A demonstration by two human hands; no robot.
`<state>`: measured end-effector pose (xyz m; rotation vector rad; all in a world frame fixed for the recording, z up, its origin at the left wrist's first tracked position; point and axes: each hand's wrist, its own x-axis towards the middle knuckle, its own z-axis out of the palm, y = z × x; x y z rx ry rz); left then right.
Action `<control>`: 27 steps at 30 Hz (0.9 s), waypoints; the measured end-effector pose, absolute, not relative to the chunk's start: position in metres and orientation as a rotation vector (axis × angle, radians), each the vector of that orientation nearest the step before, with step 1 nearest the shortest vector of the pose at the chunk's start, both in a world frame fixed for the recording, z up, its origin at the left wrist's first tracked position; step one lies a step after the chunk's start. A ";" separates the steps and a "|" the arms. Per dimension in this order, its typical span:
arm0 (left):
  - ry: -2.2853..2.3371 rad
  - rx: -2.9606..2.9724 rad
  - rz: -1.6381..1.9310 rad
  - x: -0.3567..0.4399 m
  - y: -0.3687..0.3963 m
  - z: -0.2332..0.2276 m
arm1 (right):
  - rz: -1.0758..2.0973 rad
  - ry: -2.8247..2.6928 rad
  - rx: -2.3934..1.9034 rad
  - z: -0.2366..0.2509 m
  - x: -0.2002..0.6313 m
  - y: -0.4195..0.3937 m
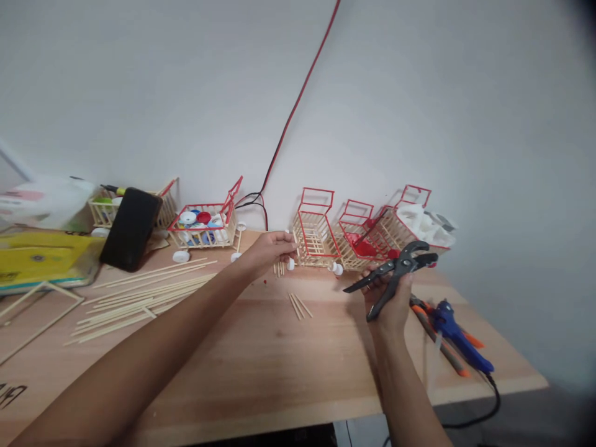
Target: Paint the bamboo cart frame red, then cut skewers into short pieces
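On a pale wooden table point(279, 366), the right hand point(391, 298) grips black metal pliers point(395, 270), long axis tilted, jaws pointing up-right. The left hand point(270, 248) pinches short wooden sticks point(279, 268) beside a small red-rimmed stick cart point(314, 230). Another stick cart point(202, 225) holds coloured bottle caps.
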<state>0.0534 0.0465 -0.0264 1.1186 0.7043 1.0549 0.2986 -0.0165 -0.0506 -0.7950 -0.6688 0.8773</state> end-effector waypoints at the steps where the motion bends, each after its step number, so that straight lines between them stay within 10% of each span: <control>1: 0.659 1.086 1.020 0.052 0.042 -0.027 | 0.878 -0.680 -0.799 -0.050 0.298 -0.017; 27: 0.681 1.113 0.993 0.030 -0.032 -0.031 | 1.132 -1.893 -1.369 -0.007 0.251 -0.059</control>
